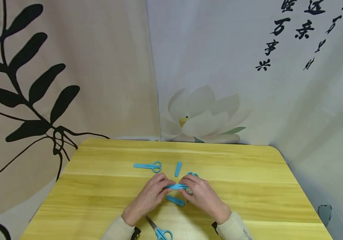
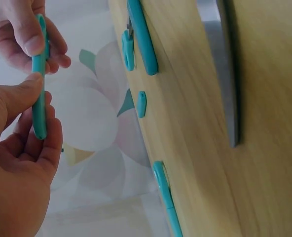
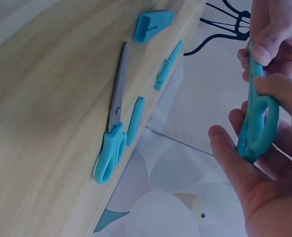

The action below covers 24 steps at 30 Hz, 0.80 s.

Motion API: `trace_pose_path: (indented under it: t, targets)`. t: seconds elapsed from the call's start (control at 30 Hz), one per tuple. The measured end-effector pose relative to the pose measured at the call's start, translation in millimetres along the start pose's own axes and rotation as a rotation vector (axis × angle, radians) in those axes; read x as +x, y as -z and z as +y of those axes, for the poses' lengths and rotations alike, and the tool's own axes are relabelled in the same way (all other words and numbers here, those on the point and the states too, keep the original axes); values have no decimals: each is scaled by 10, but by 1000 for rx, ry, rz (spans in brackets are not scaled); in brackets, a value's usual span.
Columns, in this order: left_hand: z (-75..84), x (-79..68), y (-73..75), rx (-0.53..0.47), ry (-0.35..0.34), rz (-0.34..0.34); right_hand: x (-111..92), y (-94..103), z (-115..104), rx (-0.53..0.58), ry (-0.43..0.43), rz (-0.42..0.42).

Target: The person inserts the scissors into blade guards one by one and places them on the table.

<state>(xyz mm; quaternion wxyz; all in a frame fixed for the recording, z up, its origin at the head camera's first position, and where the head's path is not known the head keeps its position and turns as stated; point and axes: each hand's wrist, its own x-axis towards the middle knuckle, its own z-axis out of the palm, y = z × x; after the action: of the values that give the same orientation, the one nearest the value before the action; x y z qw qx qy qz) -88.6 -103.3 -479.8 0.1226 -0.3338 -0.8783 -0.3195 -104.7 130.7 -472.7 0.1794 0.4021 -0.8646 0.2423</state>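
Note:
Between both hands, above the table, lies a pair of blue scissors [image 3: 257,118] with its blades inside a blue blade cover [image 2: 39,113]. My left hand [image 1: 151,193] pinches the cover between thumb and fingers. At the other end my right hand [image 1: 202,195] grips the scissors by the handle loops, its thumb on top. Just in front of the hands, a loose blue cover [image 1: 175,200] lies on the table. Beyond the right hand, partly hidden by it in the head view, is another pair of scissors [image 3: 111,153] with bare blades.
On the wooden table [image 1: 249,186], covered scissors [image 1: 144,165] lie at the back left. A second loose cover [image 1: 178,169] is beside them. Near the front, by the left wrist, uncovered scissors [image 1: 163,233] point away. Printed curtains [image 1: 114,83] hang behind the table.

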Motion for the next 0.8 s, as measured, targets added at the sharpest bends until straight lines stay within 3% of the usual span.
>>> trace_pose_path:
  t: [0.5,0.8]
  targets:
    - [5,13,1,-36,80,-50,-24,-20,12,-6,15,10]
    - [14,10,-8,41,66,-21,-66,-38,16,-15,18,5]
